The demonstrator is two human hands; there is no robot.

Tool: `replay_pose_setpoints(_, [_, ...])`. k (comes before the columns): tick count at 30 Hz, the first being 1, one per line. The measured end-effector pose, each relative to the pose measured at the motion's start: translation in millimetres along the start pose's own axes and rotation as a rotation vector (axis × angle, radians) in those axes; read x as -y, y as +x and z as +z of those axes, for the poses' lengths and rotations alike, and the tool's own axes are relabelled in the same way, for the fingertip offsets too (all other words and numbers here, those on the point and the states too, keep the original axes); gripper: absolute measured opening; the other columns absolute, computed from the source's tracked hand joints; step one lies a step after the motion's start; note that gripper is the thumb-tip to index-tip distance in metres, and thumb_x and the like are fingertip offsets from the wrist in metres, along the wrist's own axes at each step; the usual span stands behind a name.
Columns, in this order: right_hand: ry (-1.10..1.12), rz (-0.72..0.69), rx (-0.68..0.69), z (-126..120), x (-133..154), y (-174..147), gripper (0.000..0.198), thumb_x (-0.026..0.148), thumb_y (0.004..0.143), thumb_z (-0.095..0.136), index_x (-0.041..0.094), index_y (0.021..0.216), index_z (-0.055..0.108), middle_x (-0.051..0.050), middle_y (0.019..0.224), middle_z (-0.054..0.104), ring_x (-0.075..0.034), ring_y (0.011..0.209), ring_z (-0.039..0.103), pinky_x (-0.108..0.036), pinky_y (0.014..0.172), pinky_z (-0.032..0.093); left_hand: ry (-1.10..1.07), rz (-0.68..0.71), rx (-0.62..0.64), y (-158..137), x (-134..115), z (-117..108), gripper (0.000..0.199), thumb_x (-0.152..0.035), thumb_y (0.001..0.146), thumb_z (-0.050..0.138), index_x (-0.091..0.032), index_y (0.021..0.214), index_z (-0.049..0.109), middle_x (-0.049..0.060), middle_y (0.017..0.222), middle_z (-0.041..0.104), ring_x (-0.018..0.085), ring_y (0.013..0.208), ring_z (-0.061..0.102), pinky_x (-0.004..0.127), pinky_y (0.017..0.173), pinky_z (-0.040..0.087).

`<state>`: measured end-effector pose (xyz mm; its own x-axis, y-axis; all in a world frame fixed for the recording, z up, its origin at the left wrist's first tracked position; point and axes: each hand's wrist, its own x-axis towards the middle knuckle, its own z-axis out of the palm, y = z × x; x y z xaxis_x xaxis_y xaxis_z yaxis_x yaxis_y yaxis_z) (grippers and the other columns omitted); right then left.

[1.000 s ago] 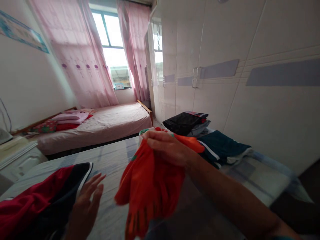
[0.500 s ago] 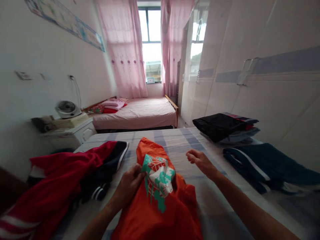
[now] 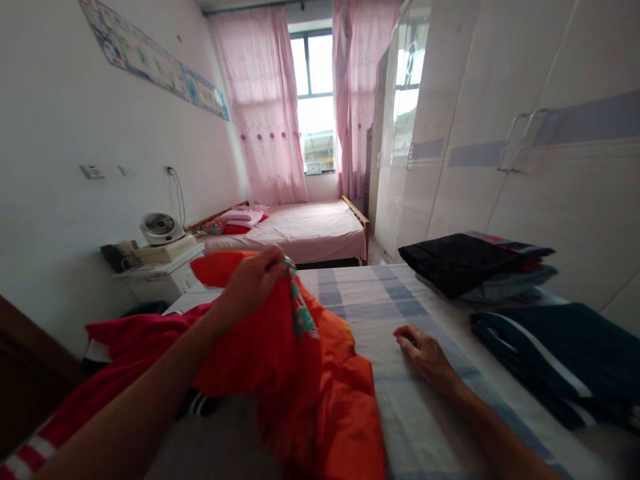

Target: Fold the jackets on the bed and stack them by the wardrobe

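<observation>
My left hand (image 3: 257, 277) is closed on an orange top (image 3: 345, 393) with a green and white print. It holds part of the cloth up and to the left, above the red garment. The lower part of the top hangs down and lies on the bed; the print (image 3: 303, 310) is mostly folded out of sight. To the right of the top, my right hand (image 3: 423, 350) hovers low over the checked sheet, its fingers curled in and nothing seen in them. A red and dark garment with white stripes (image 3: 130, 347) lies on the left, partly behind my left arm.
On the right, folded dark green clothing with a white stripe (image 3: 560, 353) lies in front of a stack of folded clothes (image 3: 465, 263). A blue-and-white checked sheet (image 3: 370, 293) covers the bed. Beyond are a pink bed (image 3: 310, 230), a fan (image 3: 163, 228) on a cabinet and white wardrobes (image 3: 480, 187).
My left hand has raised part of the orange top and carried it up and left, folding the print over. My right hand stays right of the top, apart from it. The view has shifted slightly.
</observation>
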<state>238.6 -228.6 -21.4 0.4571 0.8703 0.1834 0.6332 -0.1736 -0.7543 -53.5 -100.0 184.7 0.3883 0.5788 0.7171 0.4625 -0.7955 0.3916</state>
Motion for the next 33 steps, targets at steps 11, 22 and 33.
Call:
replay_pose_setpoints(11, [-0.059,-0.024,0.024,6.1,-12.9,5.7,0.027,0.040,0.078,0.039,0.022,0.084,0.059,-0.004,0.087,0.066,-0.020,0.084,0.062,-0.030,0.076,0.044,0.163,-0.198,0.328,-61.9,44.4,-7.6,0.028,-0.043,0.083,0.043,-0.020,0.093,0.057,0.002,0.087,0.066,0.018,0.078,0.062,0.028,0.073,0.047])
replay_pose_setpoints(22, [-0.076,-0.049,0.002,8.1,-18.3,7.4,0.026,0.042,0.079,0.042,0.024,0.082,0.061,-0.002,0.087,0.068,-0.020,0.084,0.063,-0.029,0.076,0.046,0.412,-0.127,0.814,-133.9,20.2,100.7,0.061,-0.037,0.079,0.050,-0.028,0.137,0.035,0.011,0.109,0.061,0.027,0.098,0.060,0.038,0.079,0.046])
replay_pose_setpoints(33, [-0.092,-0.043,0.033,7.6,-29.1,10.6,0.029,0.047,0.079,0.042,0.026,0.086,0.061,-0.003,0.091,0.069,-0.023,0.085,0.063,-0.033,0.077,0.048,0.904,-0.080,-0.097,7.9,45.8,-57.9,0.036,-0.042,0.088,0.037,-0.016,0.099,0.060,0.010,0.098,0.059,0.028,0.088,0.060,0.033,0.062,0.043])
